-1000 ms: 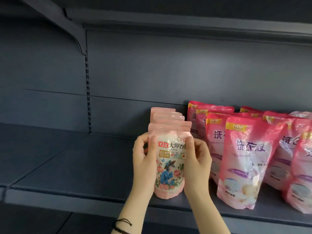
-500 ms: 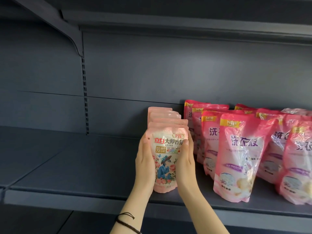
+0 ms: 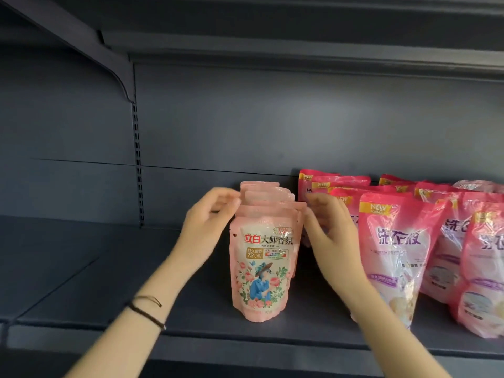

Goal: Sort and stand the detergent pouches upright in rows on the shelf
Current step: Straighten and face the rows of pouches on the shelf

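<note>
- The shelf [image 3: 95, 282] lies bare and open across its whole left part, from the left border up to the left hand; its front lip [image 3: 218, 343] runs along the bottom.
- A slotted upright [image 3: 137, 159] rises on the back wall under a slanted bracket [image 3: 81, 36].
- The left hand [image 3: 210, 225], with thin dark bands [image 3: 148, 313] on the wrist, is raised at the left top edge of the pale pink row. Its fingers [image 3: 230, 204] are curled and blurred, so I cannot tell whether they pinch a pouch top or only touch it.
- The front pale pouch [image 3: 263, 271] stands upright near the front lip, with the other pale pouches [image 3: 261, 188] lined up straight behind it toward the back wall.
- The right hand [image 3: 331, 236] is at the row's right top edge, its fingers [image 3: 313, 211] loosely extended, released, tips against the pouch edges.
- The hand fills the narrow gap between the pale row and the darker pink pouches [image 3: 395, 241], which stand in rows, slightly tilted, out to the right border.
</note>
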Action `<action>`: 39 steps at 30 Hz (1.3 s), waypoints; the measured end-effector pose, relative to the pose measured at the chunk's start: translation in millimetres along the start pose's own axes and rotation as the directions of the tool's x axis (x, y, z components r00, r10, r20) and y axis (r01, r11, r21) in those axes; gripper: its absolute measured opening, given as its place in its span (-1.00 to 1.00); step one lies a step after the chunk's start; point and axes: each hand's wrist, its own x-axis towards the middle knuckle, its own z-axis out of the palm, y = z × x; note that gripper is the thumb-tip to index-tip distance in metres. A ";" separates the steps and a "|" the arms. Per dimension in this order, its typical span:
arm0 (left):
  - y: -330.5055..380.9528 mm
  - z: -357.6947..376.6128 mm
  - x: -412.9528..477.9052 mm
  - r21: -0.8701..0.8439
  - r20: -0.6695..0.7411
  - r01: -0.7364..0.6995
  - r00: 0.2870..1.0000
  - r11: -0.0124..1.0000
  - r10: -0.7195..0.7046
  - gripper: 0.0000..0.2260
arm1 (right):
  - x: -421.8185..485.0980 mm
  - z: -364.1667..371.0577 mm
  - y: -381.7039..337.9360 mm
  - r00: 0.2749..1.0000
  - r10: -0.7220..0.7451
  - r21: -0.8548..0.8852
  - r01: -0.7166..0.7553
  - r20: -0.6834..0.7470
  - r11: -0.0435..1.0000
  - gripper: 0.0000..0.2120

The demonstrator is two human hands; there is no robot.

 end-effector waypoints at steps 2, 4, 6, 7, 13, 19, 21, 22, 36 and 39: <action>12.2 -9.0 10.8 0.166 0.174 -0.097 0.982 0.981 0.068 -0.88 | 11.1 -7.6 -3.4 0.990 -0.062 -0.077 0.072 0.126 0.994 -0.82; 18.3 -9.1 11.3 0.254 0.317 -0.177 0.944 0.951 0.091 -0.89 | 12.1 -8.6 -3.2 0.965 -0.108 -0.150 0.146 0.237 0.978 -0.89; 17.8 -7.7 8.2 0.294 0.389 -0.220 0.917 0.930 0.094 -0.91 | 8.6 -6.9 -1.4 0.941 -0.105 -0.185 0.171 0.320 0.968 -0.92; 16.7 -7.9 7.6 0.308 0.393 -0.237 0.914 0.921 0.104 -0.90 | 7.5 -7.1 -1.3 0.936 -0.098 -0.189 0.169 0.339 0.967 -0.92; 33.3 -16.3 45.9 0.388 0.402 -0.355 0.896 0.851 0.190 -0.94 | 67.0 -20.4 -26.3 0.926 -0.058 -0.351 0.199 0.372 0.915 -0.87; 49.9 -5.4 121.4 0.617 0.750 -0.677 0.661 0.403 -0.038 -0.88 | 146.5 -17.9 -49.1 0.551 0.285 -0.619 0.668 0.784 0.413 -0.84; 48.9 3.5 129.8 0.580 0.802 -0.739 0.591 0.344 -0.083 -0.84 | 152.1 -14.4 -45.7 0.453 0.377 -0.581 0.720 0.808 0.379 -0.89; 47.0 7.8 131.2 0.566 0.818 -0.756 0.564 0.330 -0.111 -0.82 | 152.6 -11.9 -40.8 0.418 0.410 -0.567 0.736 0.810 0.369 -0.91; 17.0 -3.8 145.3 0.611 0.781 -0.615 0.572 0.498 -0.252 -0.85 | 152.7 21.0 -18.0 0.343 0.488 -0.580 0.641 0.803 0.503 -0.84; 16.2 -4.4 147.4 0.586 0.796 -0.601 0.550 0.543 -0.251 -0.82 | 157.8 21.6 -17.4 0.293 0.541 -0.589 0.613 0.789 0.527 -0.84</action>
